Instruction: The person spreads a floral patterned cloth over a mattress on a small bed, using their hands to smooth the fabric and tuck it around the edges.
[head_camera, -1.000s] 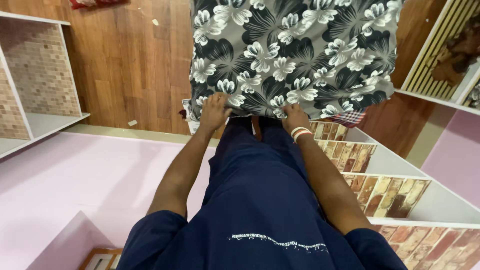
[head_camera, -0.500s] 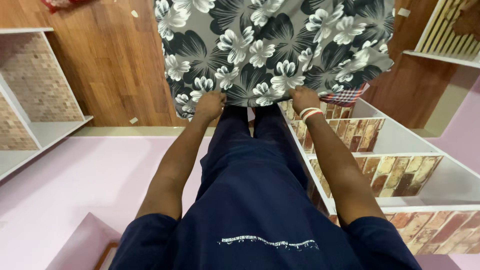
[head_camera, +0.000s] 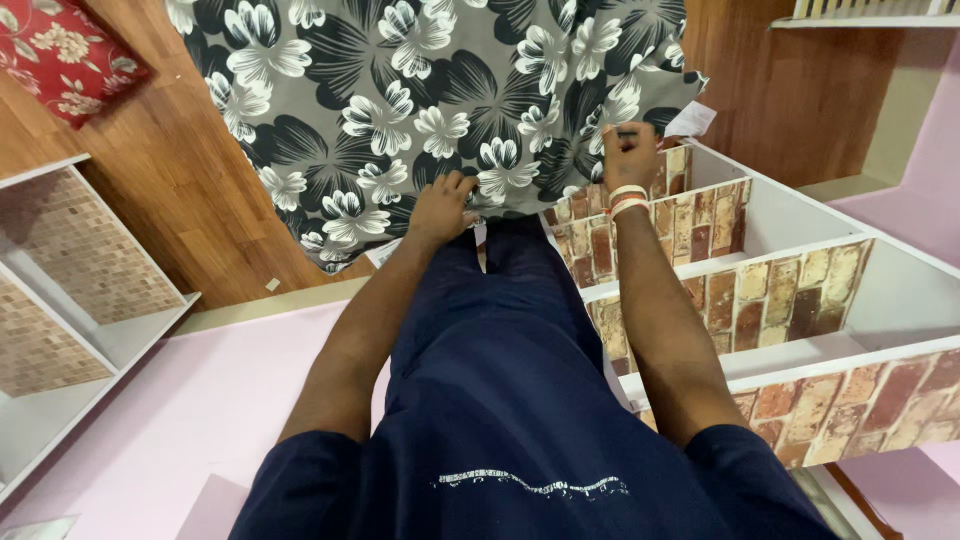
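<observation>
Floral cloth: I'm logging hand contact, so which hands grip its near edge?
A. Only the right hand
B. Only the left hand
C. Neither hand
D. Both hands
D: the left hand and the right hand each close a grip on the near edge of the grey floral cloth.

Floral cloth (head_camera: 420, 110) top beyond frame edge

Floor (head_camera: 200, 190): brown wood-look planks. Wall (head_camera: 170, 400): pale pink. White shelving (head_camera: 800, 220) with brick-pattern backing stands at right; a second white shelf unit (head_camera: 70, 290) with tan mosaic backing stands at left. Lighting is even.
</observation>
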